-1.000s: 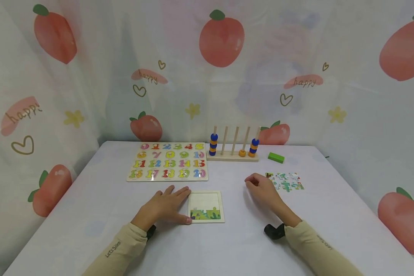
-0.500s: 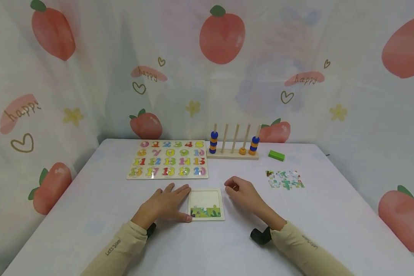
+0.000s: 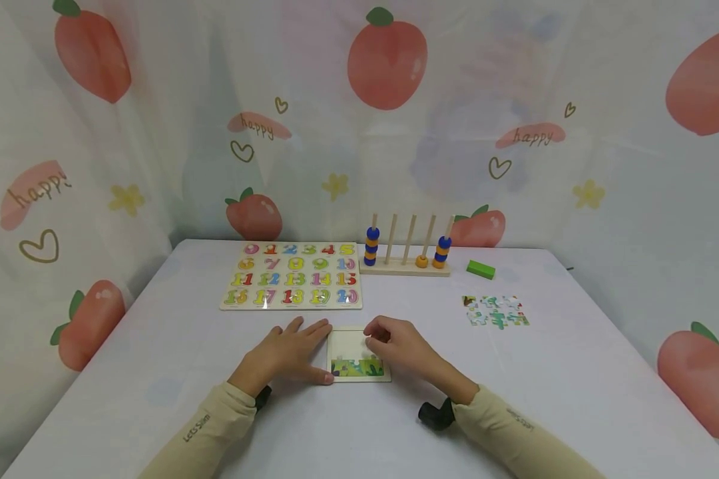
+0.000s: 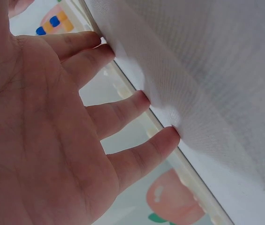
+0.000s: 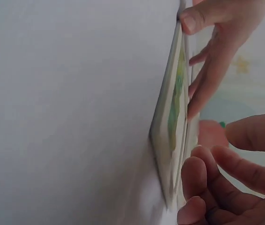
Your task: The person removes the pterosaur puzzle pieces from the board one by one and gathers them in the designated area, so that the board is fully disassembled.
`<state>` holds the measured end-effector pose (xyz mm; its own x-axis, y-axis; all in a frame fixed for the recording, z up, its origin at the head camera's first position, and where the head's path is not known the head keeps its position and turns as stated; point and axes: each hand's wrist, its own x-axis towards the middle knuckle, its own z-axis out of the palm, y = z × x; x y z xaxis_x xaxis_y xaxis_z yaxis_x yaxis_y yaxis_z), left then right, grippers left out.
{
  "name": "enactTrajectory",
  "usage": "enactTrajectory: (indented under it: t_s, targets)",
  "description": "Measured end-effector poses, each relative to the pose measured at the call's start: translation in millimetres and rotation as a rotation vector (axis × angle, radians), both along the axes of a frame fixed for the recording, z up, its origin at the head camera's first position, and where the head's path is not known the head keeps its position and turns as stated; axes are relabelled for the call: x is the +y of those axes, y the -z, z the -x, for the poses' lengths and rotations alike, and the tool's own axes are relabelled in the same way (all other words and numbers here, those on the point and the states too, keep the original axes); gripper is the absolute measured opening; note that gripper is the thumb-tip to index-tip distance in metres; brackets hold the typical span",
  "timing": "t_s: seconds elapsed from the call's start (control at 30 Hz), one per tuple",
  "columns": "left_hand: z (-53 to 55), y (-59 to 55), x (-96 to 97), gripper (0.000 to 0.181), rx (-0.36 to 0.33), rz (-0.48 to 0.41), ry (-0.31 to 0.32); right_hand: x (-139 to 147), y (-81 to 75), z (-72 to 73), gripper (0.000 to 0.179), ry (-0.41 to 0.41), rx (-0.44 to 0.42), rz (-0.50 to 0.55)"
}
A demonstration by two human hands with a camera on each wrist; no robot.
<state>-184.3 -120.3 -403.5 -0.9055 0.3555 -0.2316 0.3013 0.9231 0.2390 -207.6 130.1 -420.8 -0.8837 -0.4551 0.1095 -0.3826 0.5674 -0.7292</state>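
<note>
In the head view, a small pale puzzle tray point(image 3: 388, 367) lies on the table, with a row of green puzzle pieces point(image 3: 350, 368) fitted along its near side. My left hand point(image 3: 284, 356) rests spread at the tray's left edge, thumb and fingertips at its corners. Over the tray's upper right is my right hand point(image 3: 404, 346), its fingers curled. The right wrist view shows a gap between the thumb point(image 5: 256, 133) and the fingers of that hand; I cannot tell whether a piece is hidden there. Several loose puzzle pieces point(image 3: 496, 311) lie to the right.
Behind the tray lies a number puzzle board point(image 3: 291, 276). A wooden bead rack point(image 3: 404, 269) with blue and orange beads stands beside it, a green block point(image 3: 480, 269) further right. A printed cloth point(image 3: 359, 153) hangs along the table's back and sides.
My right hand has moved left from beside the loose pieces to above the tray's right side. The left hand has stayed at the tray's left edge.
</note>
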Motion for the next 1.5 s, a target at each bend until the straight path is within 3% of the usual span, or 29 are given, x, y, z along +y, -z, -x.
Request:
enactTrajectory:
  t_s: [0.3,0.47,0.83,1.13,1.5]
  targets:
    - [1.2,1.8,1.1,0.102,-0.012,-0.005,-0.011,-14,-10.0,-5.1,0.016,-0.183,-0.009,-0.038]
    - [1.3,3.4,1.7,0.102,-0.003,0.005,-0.015,-21,-11.3,-6.1,0.015,-0.244,0.025,-0.057]
    - [1.1,4.6,0.9,0.102,-0.007,0.008,-0.006,-32,-8.9,-5.1,0.013,-0.26,0.034,-0.148]
    - [1.4,5.9,2.1,0.101,-0.008,0.007,-0.003,-45,-10.3,-5.7,0.013,-0.247,0.016,-0.281]
    - [-1.5,-2.1,-0.2,0.099,-0.004,-0.016,0.014,-49,-16.0,-11.8,0.022,-0.249,0.016,-0.291]
